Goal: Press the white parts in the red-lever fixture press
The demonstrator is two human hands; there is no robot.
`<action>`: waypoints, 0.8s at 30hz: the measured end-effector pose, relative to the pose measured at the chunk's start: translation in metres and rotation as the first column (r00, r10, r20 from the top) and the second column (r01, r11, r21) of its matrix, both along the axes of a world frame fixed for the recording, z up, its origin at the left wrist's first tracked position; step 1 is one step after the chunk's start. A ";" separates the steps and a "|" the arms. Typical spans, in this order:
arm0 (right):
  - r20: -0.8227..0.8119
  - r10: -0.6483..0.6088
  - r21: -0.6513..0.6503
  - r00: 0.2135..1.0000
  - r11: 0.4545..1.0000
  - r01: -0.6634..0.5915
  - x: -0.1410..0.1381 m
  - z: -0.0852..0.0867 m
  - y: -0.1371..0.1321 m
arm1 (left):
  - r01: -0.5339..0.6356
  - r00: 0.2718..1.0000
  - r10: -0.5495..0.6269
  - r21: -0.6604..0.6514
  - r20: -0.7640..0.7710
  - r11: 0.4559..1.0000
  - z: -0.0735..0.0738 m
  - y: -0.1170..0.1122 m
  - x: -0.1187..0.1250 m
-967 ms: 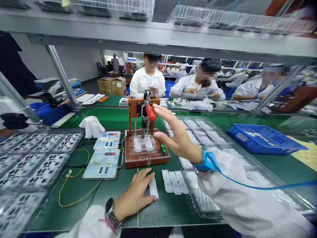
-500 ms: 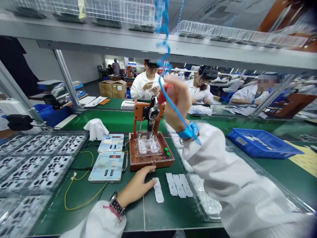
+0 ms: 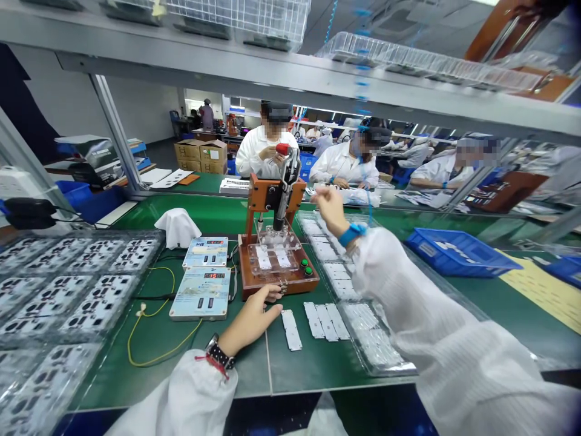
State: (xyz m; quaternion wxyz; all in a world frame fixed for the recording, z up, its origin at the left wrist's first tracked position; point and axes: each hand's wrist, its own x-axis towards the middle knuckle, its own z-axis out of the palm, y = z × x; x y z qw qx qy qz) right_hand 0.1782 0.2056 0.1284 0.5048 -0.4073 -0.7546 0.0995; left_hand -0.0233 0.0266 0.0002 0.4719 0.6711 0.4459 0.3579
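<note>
A brown press fixture (image 3: 254, 275) stands on the green mat, its red-knobbed lever (image 3: 282, 149) tipped up and back. Two white strips lie under its clear plate (image 3: 273, 254). My left hand (image 3: 252, 318) lies flat on the mat, holding nothing, with its fingertips touching the fixture's front edge. Just right of it is a single white strip (image 3: 292, 330), then three more strips (image 3: 324, 321) side by side. My right hand (image 3: 329, 209), with a blue wrist strap (image 3: 351, 233), hovers empty to the right of the lever, above a clear tray (image 3: 363, 339) of strips.
Two flat meter boxes (image 3: 203, 293) and a white cloth (image 3: 178, 227) sit left of the fixture, with a yellow cable (image 3: 149, 339) in front. Clear trays of parts (image 3: 59, 284) fill the left side. A blue bin (image 3: 458, 251) stands right. Several co-workers sit across the bench.
My right hand took the red knob, swung the lever up, then let go and drew off to the right. My left hand slid from the single strip to the fixture's front edge.
</note>
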 end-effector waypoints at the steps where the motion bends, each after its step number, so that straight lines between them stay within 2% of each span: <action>1: 0.021 0.024 -0.032 1.000 0.999 -0.023 0.006 -0.021 -0.013 | -0.021 1.000 0.021 0.006 -0.001 1.000 0.000 0.000 0.001; 4: 0.104 0.134 -0.109 0.985 0.986 -0.123 0.010 -0.071 -0.052 | -0.112 0.992 0.114 0.037 -0.050 0.993 0.000 -0.004 0.005; 7: 0.278 0.281 -0.153 0.918 0.957 -0.247 0.001 -0.090 -0.073 | -0.192 0.973 0.200 0.082 -0.114 0.978 -0.004 -0.010 0.011; 9: 0.411 0.354 -0.196 0.840 0.934 -0.298 -0.006 -0.090 -0.076 | -0.227 0.955 0.244 0.114 -0.169 0.967 -0.007 -0.013 0.015; 12: 0.527 0.393 -0.252 0.753 0.919 -0.303 -0.010 -0.082 -0.072 | -0.263 0.914 0.300 0.164 -0.272 0.951 -0.008 -0.014 0.019; 18: 0.613 0.380 -0.271 0.693 0.925 -0.267 -0.011 -0.076 -0.073 | -0.267 0.886 0.319 0.193 -0.337 0.944 -0.005 -0.013 0.015; 21: 0.667 0.379 -0.248 0.641 0.925 -0.289 -0.012 -0.076 -0.072 | -0.252 0.908 0.299 0.188 -0.294 0.949 -0.008 -0.013 0.013; 24: 0.663 0.380 -0.233 0.645 0.924 -0.305 -0.014 -0.075 -0.068 | -0.266 0.925 0.298 0.158 -0.236 0.951 -0.012 -0.013 0.014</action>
